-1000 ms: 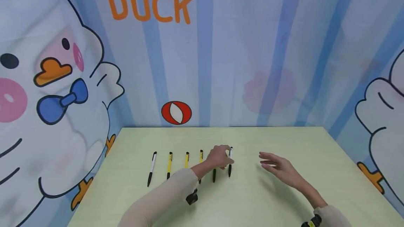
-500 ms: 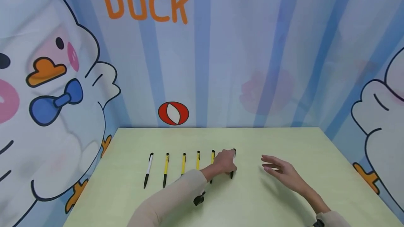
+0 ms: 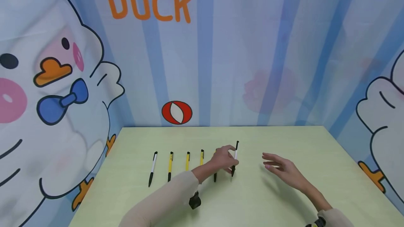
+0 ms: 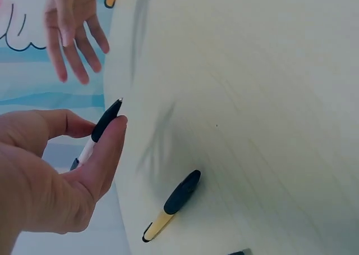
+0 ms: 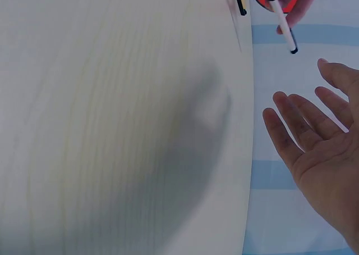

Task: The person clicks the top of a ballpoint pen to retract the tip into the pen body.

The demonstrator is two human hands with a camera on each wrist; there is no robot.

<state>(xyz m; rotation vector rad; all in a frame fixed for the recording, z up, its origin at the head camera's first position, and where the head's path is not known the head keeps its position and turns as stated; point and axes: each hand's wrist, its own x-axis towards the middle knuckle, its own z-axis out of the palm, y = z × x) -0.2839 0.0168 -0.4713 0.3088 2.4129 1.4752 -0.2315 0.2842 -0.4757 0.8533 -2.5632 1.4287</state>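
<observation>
My left hand [image 3: 223,158] pinches a white pen [image 5: 282,20] with black ends between thumb and fingers. In the left wrist view the pen's black grip [image 4: 107,120] shows above the thumb, its point upward in that picture. Beside this hand lies a yellow pen [image 4: 171,206] with a black grip, partly covered by the hand in the head view. To the right, my right hand [image 3: 285,173] hovers over the table with fingers extended, holding nothing; its palm [image 5: 331,171] shows in the right wrist view.
Left of the hands a row lies on the pale table [image 3: 258,206]: a white pen [image 3: 153,168] and several yellow pens [image 3: 170,165]. My left sleeve [image 3: 164,199] hides part of the row. A printed cloth [image 3: 227,45] hangs behind the table's back edge.
The white pen at the row's right end has been picked up by my left hand and now stands tilted off the table. The right hand has hardly moved.
</observation>
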